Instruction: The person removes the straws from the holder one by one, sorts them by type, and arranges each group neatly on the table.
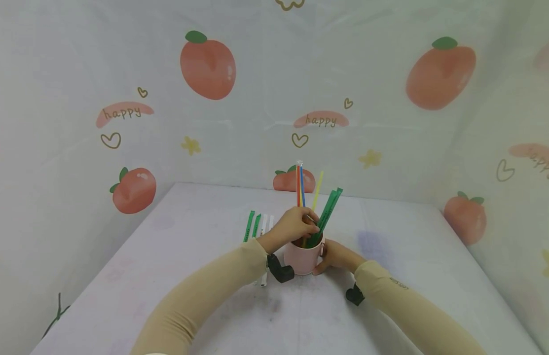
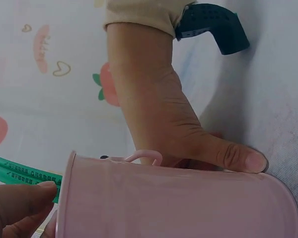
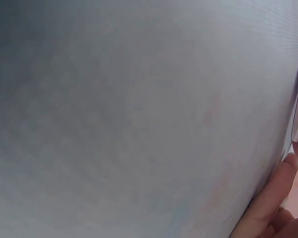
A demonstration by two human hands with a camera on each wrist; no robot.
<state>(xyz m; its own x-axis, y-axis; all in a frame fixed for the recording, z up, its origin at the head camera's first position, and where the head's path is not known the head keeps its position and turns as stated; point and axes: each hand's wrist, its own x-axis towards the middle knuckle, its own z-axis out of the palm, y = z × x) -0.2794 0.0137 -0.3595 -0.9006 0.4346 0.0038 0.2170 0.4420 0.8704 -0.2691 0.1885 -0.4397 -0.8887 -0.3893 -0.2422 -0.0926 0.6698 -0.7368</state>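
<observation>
While the left hand [image 1: 296,224] pinches green packets [image 1: 328,209] at the mouth of the pink cup [image 1: 302,261], I see the right hand [image 1: 339,257] grip this cup upon the table [image 1: 310,320]; 2 other green packets [image 1: 249,227] lie to its left.

"happy" in loopy lowercase on the pink swooshes [image 1: 320,119] across the backdrop [image 1: 256,123], tiny print on the green packets [image 2: 25,172] and right sleeve [image 1: 416,305], too blurry to make out tbh

One mug [image 1: 301,260], two hands [image 1: 293,226], four green packets [image 1: 328,211], two white packets [image 1: 263,225] — straws [image 1: 298,183] too bunched to count.
</observation>
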